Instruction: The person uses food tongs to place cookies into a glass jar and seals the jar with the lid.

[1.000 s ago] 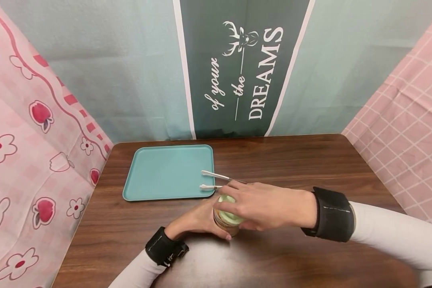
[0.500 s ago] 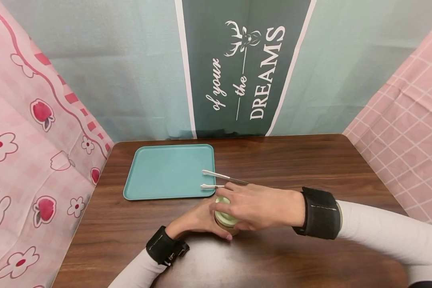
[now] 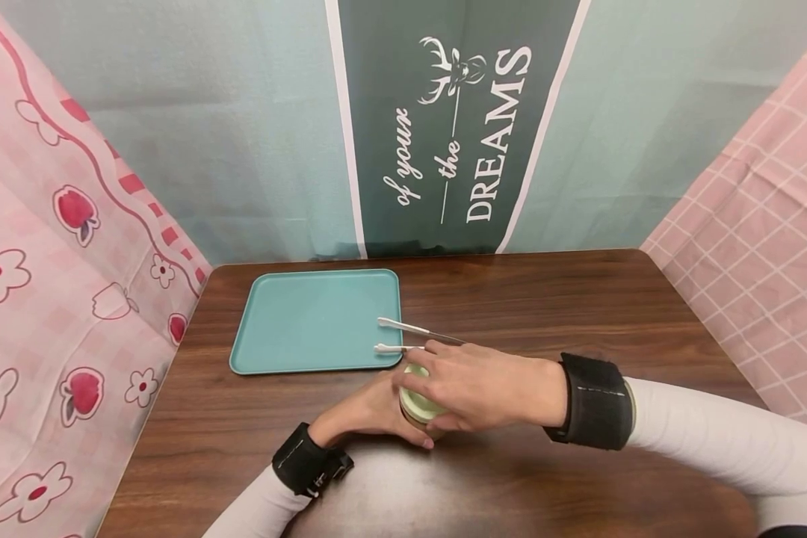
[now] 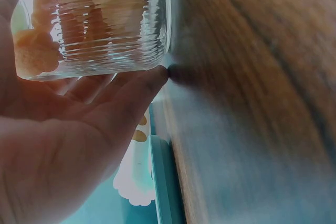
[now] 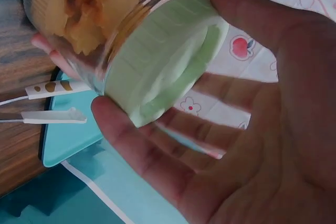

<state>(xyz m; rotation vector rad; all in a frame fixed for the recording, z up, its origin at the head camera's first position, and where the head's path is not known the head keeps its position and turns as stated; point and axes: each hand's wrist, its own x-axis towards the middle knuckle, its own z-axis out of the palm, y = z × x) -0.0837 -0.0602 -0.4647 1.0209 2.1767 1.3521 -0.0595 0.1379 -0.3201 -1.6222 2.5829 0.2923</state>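
Glass jar point(image 3: 418, 420) upright near table's point(image 3: 578, 314) front edge, just beside tray's point(image 3: 309, 321) front right corner. Left hand point(image 3: 370, 411) wraps jar body; right hand point(image 3: 474, 385) fingers curl round green lid point(image 5: 165, 59). Advice: brace base firm, turn lid level, avoid tweezers point(image 3: 403, 335) behind.

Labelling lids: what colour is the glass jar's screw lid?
Pale green lid; right wrist view shows it best.

I see a dark wooden table point(image 3: 545, 314) | teal tray point(image 3: 309, 321) on its far left | glass jar point(image 3: 420, 407) standing near the front | tongs point(image 3: 410, 336) resting across the tray's right edge
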